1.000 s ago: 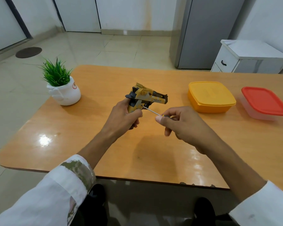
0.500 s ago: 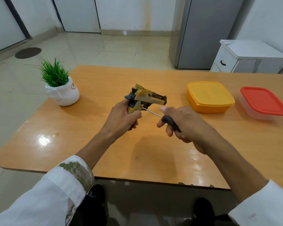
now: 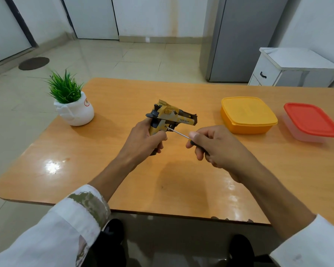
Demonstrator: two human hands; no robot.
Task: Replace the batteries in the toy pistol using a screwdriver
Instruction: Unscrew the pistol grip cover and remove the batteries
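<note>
Glossy orange-brown wood makes up the table (image 3: 104, 189), which stands on a pale tiled floor. Nearest the camera, two white sleeves come in from the bottom corners, the left sleeve (image 3: 56, 228) with a greenish patterned cuff, the right sleeve (image 3: 307, 245) plain. Dark shoes (image 3: 112, 232) show below the table's near edge.

Above the middle of the table, the left hand (image 3: 141, 141) has its fingers and thumb curled round the grip of the toy pistol (image 3: 172, 117). It holds this yellow and black toy clear of the wood, with the barrel pointing right. The right hand (image 3: 216, 145) pinches the dark handle of the screwdriver (image 3: 178, 133), fingers curled around it. The thin metal shaft runs up and left, and its tip meets the side of the pistol's grip just above the left thumb.

Farther back on the table, a white pot with a green plant (image 3: 75, 112) stands to the left. A yellow lidded box (image 3: 247, 114) and a clear box with a red lid (image 3: 310, 120) sit side by side to the right. Beyond the table are a grey fridge (image 3: 245, 35), a white cabinet (image 3: 289, 68) and a dark round floor mat (image 3: 34, 63).
</note>
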